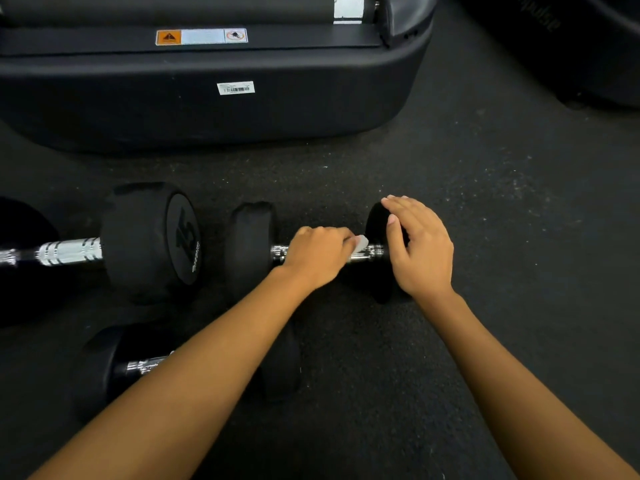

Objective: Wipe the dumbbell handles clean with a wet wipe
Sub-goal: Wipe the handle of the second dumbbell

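Note:
A small black dumbbell (pixel 251 244) with a chrome handle (pixel 367 252) lies across the dark floor in the middle. My left hand (pixel 317 252) is curled over the handle and grips a white wet wipe (pixel 360 243) against it. My right hand (pixel 417 244) rests with straight fingers on the dumbbell's right head (pixel 377 220). A larger dumbbell (pixel 149 240) marked 15 lies to the left, with a ribbed chrome handle (pixel 69 251). A third dumbbell (pixel 104 365) lies nearer me, partly hidden under my left forearm.
The black base of a gym machine (pixel 207 98) with a barcode sticker and warning label fills the far side. Another dark machine part (pixel 606 57) sits at the top right. Speckled rubber floor (pixel 502 209) stretches to the right.

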The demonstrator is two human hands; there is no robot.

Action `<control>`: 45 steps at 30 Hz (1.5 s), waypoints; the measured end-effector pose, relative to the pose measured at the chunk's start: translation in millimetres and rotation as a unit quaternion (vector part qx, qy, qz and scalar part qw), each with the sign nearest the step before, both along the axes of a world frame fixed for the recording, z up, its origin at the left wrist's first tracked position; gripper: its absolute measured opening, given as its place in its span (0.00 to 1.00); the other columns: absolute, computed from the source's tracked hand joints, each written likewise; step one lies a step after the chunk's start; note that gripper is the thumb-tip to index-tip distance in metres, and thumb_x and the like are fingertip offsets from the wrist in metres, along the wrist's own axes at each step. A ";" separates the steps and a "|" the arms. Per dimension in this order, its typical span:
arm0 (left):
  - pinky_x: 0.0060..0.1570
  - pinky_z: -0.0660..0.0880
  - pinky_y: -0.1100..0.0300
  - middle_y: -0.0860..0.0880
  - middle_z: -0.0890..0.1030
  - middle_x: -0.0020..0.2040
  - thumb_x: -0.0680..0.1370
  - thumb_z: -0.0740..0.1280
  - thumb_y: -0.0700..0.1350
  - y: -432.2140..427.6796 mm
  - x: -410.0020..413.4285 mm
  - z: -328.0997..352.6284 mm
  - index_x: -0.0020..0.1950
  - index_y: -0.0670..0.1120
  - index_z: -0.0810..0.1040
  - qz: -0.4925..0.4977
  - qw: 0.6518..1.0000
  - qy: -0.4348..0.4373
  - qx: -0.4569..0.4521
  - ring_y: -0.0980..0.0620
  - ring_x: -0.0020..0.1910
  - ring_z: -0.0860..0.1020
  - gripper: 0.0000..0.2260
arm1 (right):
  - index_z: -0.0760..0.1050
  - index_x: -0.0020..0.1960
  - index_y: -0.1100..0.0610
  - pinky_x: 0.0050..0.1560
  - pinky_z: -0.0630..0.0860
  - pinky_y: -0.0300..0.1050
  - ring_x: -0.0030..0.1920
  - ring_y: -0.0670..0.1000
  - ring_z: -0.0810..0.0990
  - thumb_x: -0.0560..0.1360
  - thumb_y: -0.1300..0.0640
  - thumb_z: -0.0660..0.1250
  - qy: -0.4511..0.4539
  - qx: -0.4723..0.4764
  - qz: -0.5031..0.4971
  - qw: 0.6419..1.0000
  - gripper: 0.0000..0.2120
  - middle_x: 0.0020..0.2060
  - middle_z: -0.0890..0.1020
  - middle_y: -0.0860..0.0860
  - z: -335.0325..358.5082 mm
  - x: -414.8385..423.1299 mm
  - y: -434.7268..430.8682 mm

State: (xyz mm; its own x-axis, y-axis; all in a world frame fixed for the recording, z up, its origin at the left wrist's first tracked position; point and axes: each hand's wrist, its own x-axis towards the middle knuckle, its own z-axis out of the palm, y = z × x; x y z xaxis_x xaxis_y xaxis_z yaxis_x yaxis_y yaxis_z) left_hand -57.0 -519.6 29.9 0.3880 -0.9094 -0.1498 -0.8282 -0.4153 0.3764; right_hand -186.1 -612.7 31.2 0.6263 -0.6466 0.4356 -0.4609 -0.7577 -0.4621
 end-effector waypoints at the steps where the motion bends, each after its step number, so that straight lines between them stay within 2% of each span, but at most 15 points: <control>1: 0.55 0.70 0.51 0.45 0.81 0.53 0.82 0.52 0.52 -3.2 -0.1 2.1 0.62 0.47 0.75 0.015 1.000 0.012 0.019 0.45 0.53 0.78 0.17 | 0.76 0.62 0.56 0.67 0.66 0.44 0.65 0.50 0.73 0.79 0.52 0.53 0.001 -0.001 0.000 1.000 0.19 0.60 0.79 0.51 -0.3 0.2 0.2; 5: 0.51 0.72 0.51 0.44 0.81 0.53 0.81 0.55 0.50 -10.0 -19.2 5.9 0.60 0.47 0.76 -0.012 0.999 0.045 -0.014 0.44 0.52 0.78 0.14 | 0.76 0.62 0.57 0.67 0.65 0.44 0.65 0.50 0.73 0.79 0.52 0.52 -0.001 -0.002 0.001 1.000 0.20 0.60 0.79 0.51 1.0 -0.3 -0.4; 8: 0.56 0.71 0.51 0.46 0.79 0.58 0.79 0.61 0.47 0.3 -16.1 4.6 0.63 0.47 0.74 -0.031 0.995 0.073 -0.059 0.46 0.56 0.76 0.14 | 0.76 0.62 0.57 0.67 0.65 0.44 0.65 0.50 0.73 0.79 0.52 0.52 0.001 -0.001 0.000 1.000 0.20 0.60 0.79 0.51 0.8 -0.9 -0.4; 11: 0.57 0.70 0.55 0.49 0.77 0.60 0.77 0.65 0.48 4.2 -7.9 6.2 0.63 0.48 0.73 -0.038 0.995 0.066 -0.064 0.49 0.58 0.74 0.15 | 0.76 0.62 0.57 0.67 0.65 0.43 0.65 0.50 0.73 0.79 0.52 0.52 0.002 -0.001 0.000 1.000 0.20 0.60 0.79 0.51 0.0 -0.1 -0.2; 13: 0.56 0.71 0.53 0.49 0.76 0.58 0.76 0.67 0.46 0.0 -11.8 8.0 0.61 0.48 0.73 -0.030 0.995 0.067 -0.071 0.48 0.57 0.73 0.14 | 0.76 0.62 0.57 0.67 0.65 0.44 0.65 0.50 0.73 0.79 0.52 0.52 -0.001 0.000 0.002 1.000 0.19 0.60 0.79 0.51 0.0 0.0 -0.8; 20: 0.53 0.68 0.59 0.48 0.71 0.58 0.73 0.69 0.40 4.6 -18.4 1.4 0.56 0.45 0.72 -0.088 0.990 0.011 -0.114 0.50 0.56 0.69 0.14 | 0.75 0.63 0.56 0.68 0.66 0.45 0.66 0.50 0.72 0.79 0.51 0.52 0.010 0.001 0.002 1.000 0.20 0.61 0.78 0.51 -1.4 -0.5 -2.1; 23: 0.49 0.69 0.59 0.48 0.70 0.56 0.72 0.71 0.41 9.3 -14.9 -0.4 0.55 0.45 0.71 -0.044 0.990 0.041 -0.126 0.51 0.55 0.69 0.15 | 0.75 0.63 0.56 0.68 0.66 0.45 0.66 0.50 0.72 0.79 0.51 0.51 0.007 0.000 0.001 1.000 0.20 0.61 0.79 0.51 -0.9 0.0 -2.2; 26: 0.50 0.70 0.59 0.48 0.72 0.56 0.73 0.70 0.41 4.5 -24.7 -1.6 0.56 0.44 0.72 -0.028 0.989 0.034 -0.140 0.51 0.56 0.69 0.15 | 0.75 0.63 0.56 0.67 0.64 0.43 0.66 0.49 0.72 0.79 0.51 0.52 0.003 0.000 0.000 1.000 0.20 0.61 0.79 0.51 -0.4 -0.6 -1.7; 30: 0.54 0.70 0.58 0.46 0.75 0.57 0.74 0.69 0.41 8.6 -25.4 -6.6 0.58 0.41 0.74 -0.061 0.981 0.025 -0.182 0.49 0.57 0.72 0.14 | 0.76 0.62 0.56 0.67 0.64 0.42 0.65 0.49 0.72 0.79 0.51 0.52 -0.002 0.001 0.000 1.000 0.20 0.60 0.79 0.51 -0.5 -0.7 -0.7; 34: 0.52 0.76 0.52 0.43 0.79 0.53 0.73 0.70 0.40 16.2 -17.2 -9.3 0.51 0.39 0.79 -0.117 0.971 -0.030 -0.208 0.45 0.53 0.77 0.09 | 0.76 0.62 0.57 0.67 0.65 0.43 0.65 0.50 0.73 0.79 0.51 0.52 -0.004 -0.002 -0.003 1.000 0.19 0.60 0.79 0.51 -0.7 0.0 -0.4; 36: 0.52 0.75 0.53 0.44 0.80 0.53 0.74 0.69 0.41 10.6 -19.6 -6.8 0.52 0.40 0.79 -0.102 0.973 -0.024 -0.203 0.46 0.53 0.77 0.08 | 0.76 0.62 0.57 0.67 0.65 0.43 0.65 0.50 0.73 0.79 0.52 0.53 -0.006 -0.003 -0.003 1.000 0.19 0.60 0.79 0.51 -0.3 -0.1 -0.6; 40: 0.53 0.73 0.55 0.45 0.79 0.55 0.80 0.60 0.45 -0.9 -22.7 -5.1 0.59 0.43 0.77 -0.009 0.986 0.045 -0.163 0.48 0.54 0.77 0.11 | 0.76 0.62 0.57 0.67 0.64 0.41 0.65 0.50 0.73 0.79 0.52 0.53 -0.005 -0.003 -0.003 1.000 0.19 0.60 0.79 0.51 -0.4 -0.1 -1.1; 43: 0.50 0.75 0.50 0.44 0.80 0.52 0.81 0.56 0.48 -8.0 -15.0 -2.7 0.58 0.44 0.77 0.026 0.996 0.042 -0.078 0.46 0.50 0.79 0.14 | 0.76 0.62 0.56 0.67 0.64 0.42 0.65 0.49 0.72 0.79 0.51 0.52 0.001 -0.003 -0.002 1.000 0.20 0.60 0.79 0.51 -0.9 -0.3 -0.8; 45: 0.50 0.74 0.50 0.43 0.80 0.51 0.81 0.55 0.49 -17.1 -9.6 2.5 0.58 0.44 0.77 0.036 0.999 0.015 -0.008 0.44 0.49 0.78 0.15 | 0.76 0.63 0.56 0.67 0.65 0.44 0.65 0.49 0.72 0.79 0.51 0.52 0.001 -0.002 -0.001 1.000 0.20 0.61 0.79 0.51 -0.5 -0.1 -1.1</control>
